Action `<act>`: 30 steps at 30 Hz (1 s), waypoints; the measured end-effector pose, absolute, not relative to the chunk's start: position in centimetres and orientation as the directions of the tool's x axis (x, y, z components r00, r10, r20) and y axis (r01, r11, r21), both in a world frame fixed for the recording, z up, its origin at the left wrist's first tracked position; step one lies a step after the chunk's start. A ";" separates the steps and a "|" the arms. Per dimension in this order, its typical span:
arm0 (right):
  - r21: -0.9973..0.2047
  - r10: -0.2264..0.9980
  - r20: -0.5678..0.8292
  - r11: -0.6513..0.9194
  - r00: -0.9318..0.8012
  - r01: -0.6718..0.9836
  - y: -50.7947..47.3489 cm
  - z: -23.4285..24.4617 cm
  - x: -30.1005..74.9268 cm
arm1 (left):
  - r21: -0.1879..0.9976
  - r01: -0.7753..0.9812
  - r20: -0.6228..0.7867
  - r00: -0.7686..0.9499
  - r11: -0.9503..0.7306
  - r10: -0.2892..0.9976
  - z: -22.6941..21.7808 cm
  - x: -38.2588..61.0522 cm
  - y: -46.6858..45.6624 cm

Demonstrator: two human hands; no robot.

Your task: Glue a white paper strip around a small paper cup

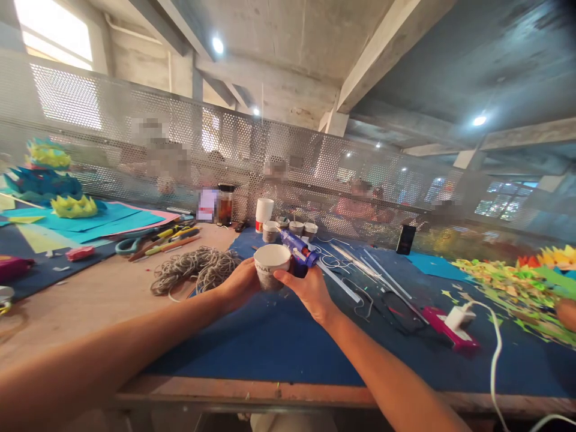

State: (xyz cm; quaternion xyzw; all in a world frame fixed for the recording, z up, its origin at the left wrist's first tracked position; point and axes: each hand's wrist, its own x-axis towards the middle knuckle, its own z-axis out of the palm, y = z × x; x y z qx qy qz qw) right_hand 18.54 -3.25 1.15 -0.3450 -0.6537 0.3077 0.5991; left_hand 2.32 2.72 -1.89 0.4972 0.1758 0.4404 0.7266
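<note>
Perforated metal screen (297,141) at the back, blue-covered surface (270,348) up front, and plenty of clutter on it. We've got the paper cup (269,270) over the middle of the blue, just right of the cord heap (198,270). Our left hand (243,282) is curled around its left side; our right hand (311,289) looks wrapped on the glue gun (299,247), thumb against the cup, though its fingers are mostly hidden.

What could bite us? Biggest worry is that right hand doing two jobs: a slip of grip could swing the nozzle (279,229) into the cup, or onto our left hand, and if the gun's hot that'd hurt. Too hard a squeeze could also buckle the thin wall. And the glue stick (339,281) jutting out behind might snag the loose white cords (333,259).

As for direction, the cup's mouth faces up, long axis roughly vertical. Gun's long axis runs slantwise, nozzle away and to our left.
</note>
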 end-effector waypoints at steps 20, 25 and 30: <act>-0.875 0.863 0.478 0.451 0.165 0.176 -2.4 0.5 19.8 | 0.827 -0.537 0.321 0.694 0.166 0.645 -0.4 1.8 2.2; -0.852 0.848 0.510 0.475 0.143 0.223 -2.3 0.3 19.8 | 0.869 -0.495 0.370 0.658 0.007 0.656 -0.3 2.2 1.7; -0.843 0.844 0.515 0.466 0.149 0.271 -2.3 0.2 19.8 | 0.884 -0.465 0.354 0.615 -0.038 0.705 0.0 2.0 1.7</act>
